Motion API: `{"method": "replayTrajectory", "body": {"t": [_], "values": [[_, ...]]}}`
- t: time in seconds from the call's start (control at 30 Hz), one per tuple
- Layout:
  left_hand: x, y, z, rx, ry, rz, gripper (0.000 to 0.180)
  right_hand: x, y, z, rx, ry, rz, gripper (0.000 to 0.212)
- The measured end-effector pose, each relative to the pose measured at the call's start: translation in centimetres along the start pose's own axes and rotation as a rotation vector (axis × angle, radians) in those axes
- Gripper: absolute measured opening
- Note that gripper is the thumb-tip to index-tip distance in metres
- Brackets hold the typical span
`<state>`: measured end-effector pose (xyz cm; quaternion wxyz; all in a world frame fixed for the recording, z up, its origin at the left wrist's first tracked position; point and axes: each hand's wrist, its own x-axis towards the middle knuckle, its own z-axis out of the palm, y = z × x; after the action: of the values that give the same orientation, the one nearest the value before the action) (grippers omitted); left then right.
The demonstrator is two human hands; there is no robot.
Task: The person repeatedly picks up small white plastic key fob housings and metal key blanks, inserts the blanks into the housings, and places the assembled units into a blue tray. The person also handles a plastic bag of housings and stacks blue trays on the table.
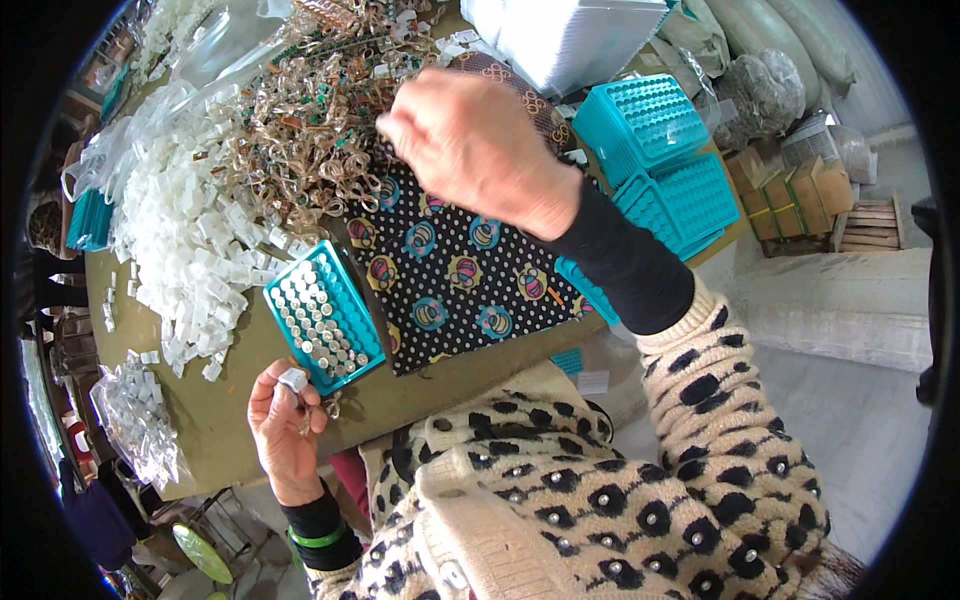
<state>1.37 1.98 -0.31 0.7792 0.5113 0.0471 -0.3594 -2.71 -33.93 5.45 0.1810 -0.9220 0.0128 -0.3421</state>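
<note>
Between the thumb and fingers of my left hand (282, 425) is a small white plastic piece (293, 379), just off the near corner of a turquoise tray (372, 335). Part of that tray holds rows of small round whitish pieces (318, 330); its other holes show bare. A small brownish loop (333, 405) hangs by my left fingers. My right hand (475, 150) is over the black dotted cloth (450, 240), beside a heap of clear brown loops with green bits (310, 130). Its fingers are curled and slightly blurred, and whatever they hold is hidden.
A large heap of white translucent pieces (180, 230) covers the table's left side, near a bag of clear pieces (140, 420). Stacked turquoise trays (650, 120) and white trays (570, 40) stand at the right and back. Cardboard boxes (790, 195) sit beyond the table.
</note>
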Motion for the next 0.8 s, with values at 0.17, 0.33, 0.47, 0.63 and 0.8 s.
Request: {"method": "replayTrajectory", "body": {"t": [0.17, 0.33, 0.47, 0.63, 0.8], "values": [[0.1, 0.2, -0.1, -0.008, 0.009, -0.013, 0.026, 0.9, 0.6, -5.3, 0.084, -0.021, 0.07, 0.019], [0.4, -0.1, 0.3, -0.082, -0.015, -0.009, 0.022, -0.4, 0.5, -8.3, 0.009, -0.162, 0.158, 0.019], [0.5, -0.8, -0.2, -0.143, -0.058, 0.02, 0.02, -5.2, -0.9, -10.5, -0.125, -0.292, 0.194, 0.02], [0.7, -1.0, -0.5, -0.186, -0.109, 0.015, 0.022, -12.1, -4.7, -11.6, -0.335, -0.488, 0.301, 0.029], [0.6, -0.8, -0.3, -0.205, -0.131, 0.01, 0.022, -15.6, -6.5, -10.7, -0.484, -0.517, 0.271, 0.04]]}}
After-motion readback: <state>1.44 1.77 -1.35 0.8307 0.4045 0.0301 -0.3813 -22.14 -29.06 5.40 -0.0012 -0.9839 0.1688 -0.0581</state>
